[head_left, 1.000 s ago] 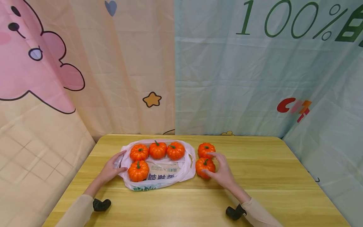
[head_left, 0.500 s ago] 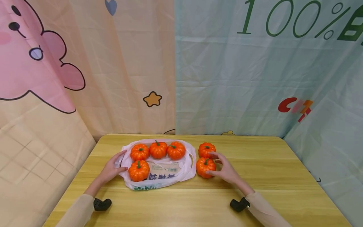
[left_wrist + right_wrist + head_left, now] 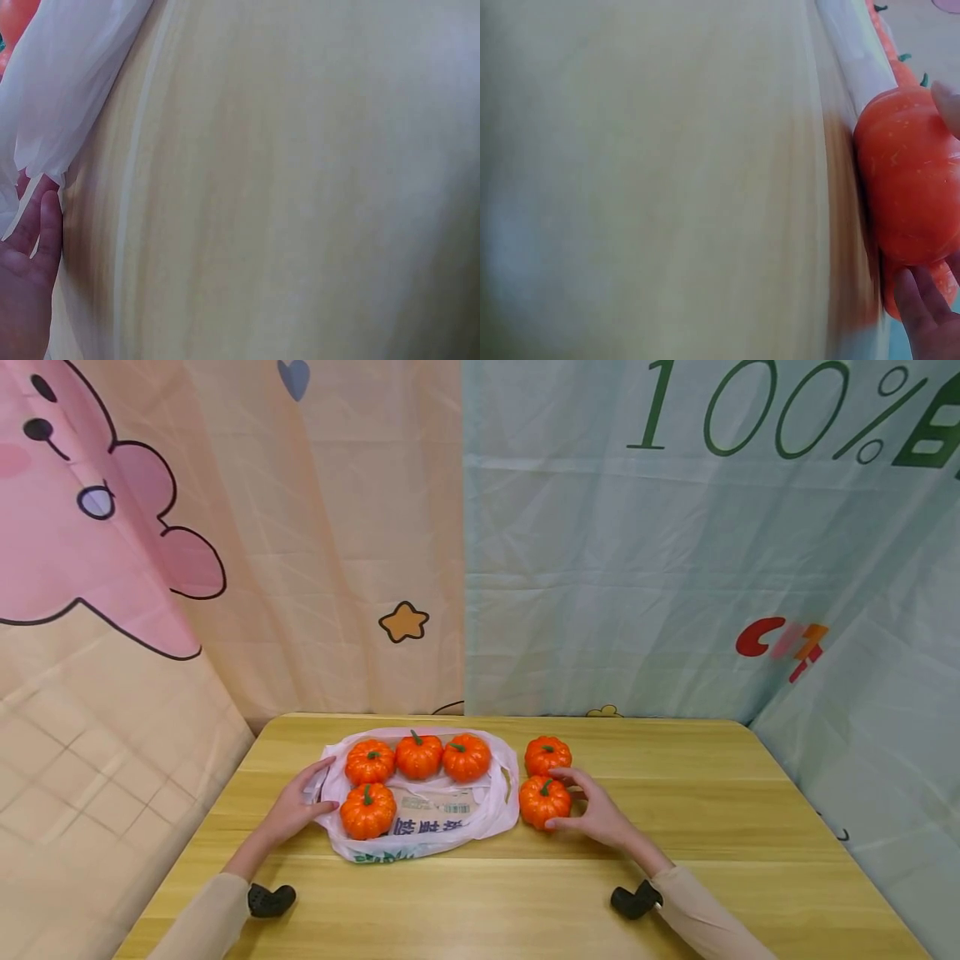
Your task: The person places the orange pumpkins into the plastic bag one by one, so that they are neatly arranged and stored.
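A white plastic bag lies spread at the left of the wooden table, with several small orange pumpkins along its far and left sides. At its left end, my left hand holds the edge, thumb toward the front and fingers toward the back. In the left wrist view, the thumb and fingers meet the gathered plastic. Right of the bag sit two more pumpkins, one behind the other. My right hand grips the nearer pumpkin from its right side, thumb in front and fingers behind; the farther pumpkin touches it.
Printed paper or plastic with dark characters and a barcode shows inside the bag. The wooden table extends to the right and front. Printed curtains hang behind and at both sides. Each wrist wears a black device.
My right hand first shifts slightly right, with its thumb drawn back, then its thumb and fingers settle on the nearer pumpkin's right side. The left hand and the bag stay still.
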Demonstrator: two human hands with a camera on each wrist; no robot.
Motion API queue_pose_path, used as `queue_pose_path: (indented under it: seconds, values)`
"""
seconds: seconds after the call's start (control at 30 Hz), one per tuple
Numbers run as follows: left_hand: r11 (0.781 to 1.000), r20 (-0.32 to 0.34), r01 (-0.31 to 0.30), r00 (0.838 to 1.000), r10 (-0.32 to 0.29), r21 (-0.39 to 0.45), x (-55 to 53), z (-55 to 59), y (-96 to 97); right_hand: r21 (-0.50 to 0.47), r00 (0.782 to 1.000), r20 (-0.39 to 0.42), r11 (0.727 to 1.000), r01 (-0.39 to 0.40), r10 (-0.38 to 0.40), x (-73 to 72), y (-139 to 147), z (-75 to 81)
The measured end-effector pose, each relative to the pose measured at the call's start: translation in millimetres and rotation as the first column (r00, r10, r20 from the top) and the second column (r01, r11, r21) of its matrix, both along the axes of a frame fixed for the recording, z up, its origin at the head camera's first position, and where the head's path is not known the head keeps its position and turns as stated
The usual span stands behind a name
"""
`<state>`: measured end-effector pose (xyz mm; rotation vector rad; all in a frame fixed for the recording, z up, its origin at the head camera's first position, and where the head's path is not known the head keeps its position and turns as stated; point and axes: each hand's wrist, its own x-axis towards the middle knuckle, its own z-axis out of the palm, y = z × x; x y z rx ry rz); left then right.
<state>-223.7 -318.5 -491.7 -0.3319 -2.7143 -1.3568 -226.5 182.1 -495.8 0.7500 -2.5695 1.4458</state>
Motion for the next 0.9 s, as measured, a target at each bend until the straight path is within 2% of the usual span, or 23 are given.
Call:
queue_pose_path:
  seconds: [0.13,0.27,0.5,0.7,0.9]
  values:
    - [1.0,-0.03,0.013,0.999,-0.013,0.018,0.6,-2.1,-0.4,0.006,1.0,0.025,1.0,0.0,0.0,-2.8,3,-6.1]
    - [1.0,-0.057,0.005,0.998,-0.004,0.024,1.5,-4.2,-0.1,0.017,0.999,0.038,1.0,0.007,-0.007,0.7,1,-1.3]
    - [1.0,0.008,-0.014,1.0,0.014,-0.005,0.1,-0.8,-0.5,0.026,1.0,0.017,1.0,0.001,-0.001,12.2,-7,20.2]
    - [1.0,0.014,-0.015,1.0,0.015,-0.017,1.6,4.0,1.3,0.036,1.0,0.012,0.999,0.007,-0.007,0.5,-1,2.8]
    - [1.0,0.003,-0.007,1.0,0.007,-0.01,0.5,1.9,0.7,-0.006,1.0,0.023,1.0,-0.015,0.015,-4.0,2,0.2]
